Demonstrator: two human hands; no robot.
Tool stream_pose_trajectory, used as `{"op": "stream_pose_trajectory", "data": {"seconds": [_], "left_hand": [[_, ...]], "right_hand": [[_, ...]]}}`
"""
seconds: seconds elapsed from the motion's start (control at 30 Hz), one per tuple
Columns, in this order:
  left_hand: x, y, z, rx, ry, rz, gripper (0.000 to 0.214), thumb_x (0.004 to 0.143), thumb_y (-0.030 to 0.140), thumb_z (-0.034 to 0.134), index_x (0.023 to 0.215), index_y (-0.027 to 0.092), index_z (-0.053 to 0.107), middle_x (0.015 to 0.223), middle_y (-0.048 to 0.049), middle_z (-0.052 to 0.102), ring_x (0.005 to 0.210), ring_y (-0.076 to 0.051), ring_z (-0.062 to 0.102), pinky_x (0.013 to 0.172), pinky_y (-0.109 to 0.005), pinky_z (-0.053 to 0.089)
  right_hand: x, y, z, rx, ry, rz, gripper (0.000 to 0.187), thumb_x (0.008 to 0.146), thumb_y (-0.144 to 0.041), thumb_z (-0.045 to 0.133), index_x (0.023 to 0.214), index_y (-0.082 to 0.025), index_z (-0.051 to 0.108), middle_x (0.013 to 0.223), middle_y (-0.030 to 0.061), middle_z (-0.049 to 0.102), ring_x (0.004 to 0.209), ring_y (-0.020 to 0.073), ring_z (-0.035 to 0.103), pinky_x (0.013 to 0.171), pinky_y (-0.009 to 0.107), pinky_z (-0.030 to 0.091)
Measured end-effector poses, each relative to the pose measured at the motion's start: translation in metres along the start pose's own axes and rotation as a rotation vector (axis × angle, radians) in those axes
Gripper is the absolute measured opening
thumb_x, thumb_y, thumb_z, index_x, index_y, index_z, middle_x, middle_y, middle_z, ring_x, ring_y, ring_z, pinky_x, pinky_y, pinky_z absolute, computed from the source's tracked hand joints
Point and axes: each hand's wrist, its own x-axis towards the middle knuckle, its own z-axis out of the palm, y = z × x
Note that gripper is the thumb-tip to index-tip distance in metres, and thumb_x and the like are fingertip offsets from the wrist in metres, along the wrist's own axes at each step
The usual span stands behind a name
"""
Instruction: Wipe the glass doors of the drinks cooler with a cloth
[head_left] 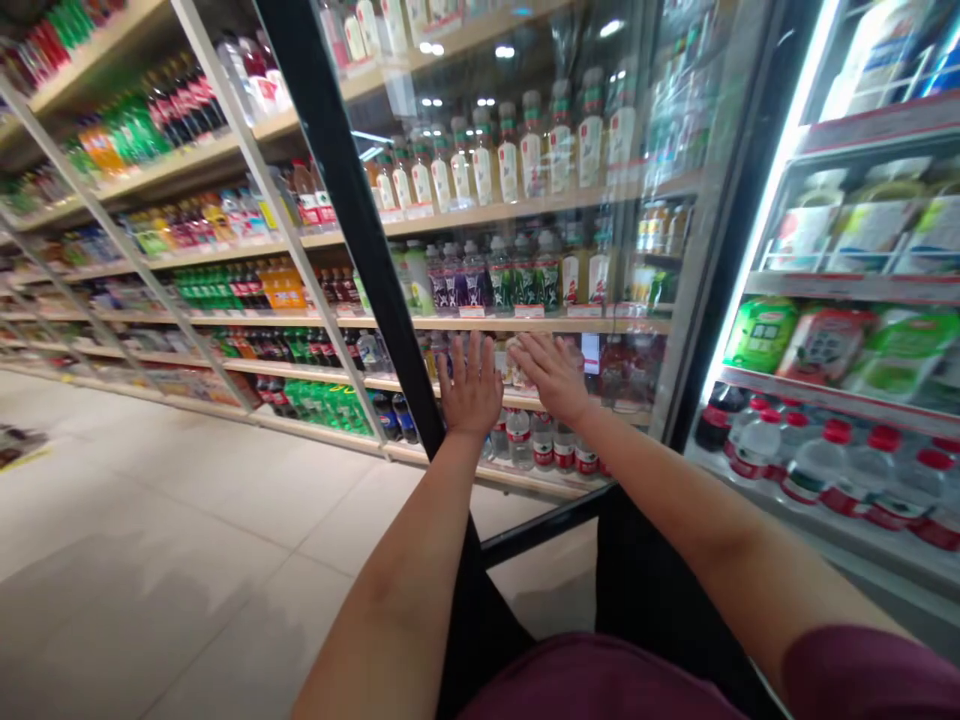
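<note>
A glass cooler door (525, 560) with a black frame stands swung out in front of me. My left hand (471, 385) lies flat against the glass near the frame's left edge, fingers spread and pointing up. To its right, my right hand (553, 375) also rests on the glass, its fingers stretched out and slanting to the left. Neither hand holds anything. Through the pane I see shelves of bottles (517, 275) behind the hands. At the right is the lit inside of the cooler (847, 290), with bottles and pouches on its shelves.
Long wooden shelves (202, 235) packed with drink bottles run along the left. Pale floor tiles (202, 540) lie below them. Clear bottles with red caps (829, 465) stand low in the cooler, under green and red pouches (832, 340). A dark item (19, 442) lies on the floor at far left.
</note>
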Motion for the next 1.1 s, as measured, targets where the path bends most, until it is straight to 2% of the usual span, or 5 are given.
{"op": "stream_pose_trajectory", "data": {"seconds": [0.17,0.43,0.8,0.93,1.1], "left_hand": [[0.001,0.000,-0.001,-0.015,-0.033,-0.014,0.058,0.101,0.029,0.047,0.157,0.019,0.034,0.163,-0.0130,0.024,0.154,-0.029,0.008,0.126,-0.061,0.002],[0.001,0.000,-0.001,-0.002,-0.035,-0.013,0.058,0.101,0.030,0.046,0.156,0.018,0.034,0.163,-0.0134,0.025,0.154,-0.030,0.009,0.126,-0.060,0.005],[0.000,-0.001,0.000,-0.010,-0.044,-0.024,0.058,0.101,0.031,0.047,0.156,0.019,0.034,0.164,-0.0133,0.025,0.155,-0.029,0.008,0.126,-0.061,0.004],[0.000,-0.002,0.001,0.003,-0.043,-0.019,0.058,0.101,0.031,0.047,0.156,0.019,0.035,0.164,-0.0133,0.025,0.155,-0.029,0.007,0.126,-0.061,0.003],[0.001,-0.001,-0.001,-0.009,-0.039,-0.024,0.057,0.101,0.031,0.047,0.155,0.018,0.037,0.163,-0.0141,0.027,0.154,-0.030,0.010,0.126,-0.060,0.004]], "right_hand": [[0.003,0.007,0.001,0.039,0.138,0.068,0.057,0.101,-0.012,0.035,0.156,-0.025,0.036,0.160,0.0075,0.041,0.155,0.0197,0.021,0.126,0.048,0.029],[-0.011,0.004,0.004,-0.002,0.084,-0.040,0.050,0.101,-0.015,0.043,0.148,-0.029,0.049,0.152,0.0065,0.052,0.148,0.0204,0.039,0.125,0.050,0.028],[-0.011,0.002,0.011,0.048,0.155,-0.036,0.044,0.099,-0.014,0.046,0.138,-0.030,0.060,0.148,0.0060,0.057,0.147,0.0201,0.038,0.120,0.045,0.041],[0.013,0.008,0.002,0.032,0.256,0.143,0.052,0.101,-0.012,0.036,0.149,-0.025,0.047,0.158,0.0094,0.043,0.153,0.0211,0.026,0.124,0.050,0.032],[0.009,-0.025,0.010,0.051,0.122,0.206,0.063,0.101,-0.029,0.044,0.159,-0.010,0.026,0.169,0.0178,0.012,0.157,0.0305,-0.004,0.127,0.058,0.018]]}}
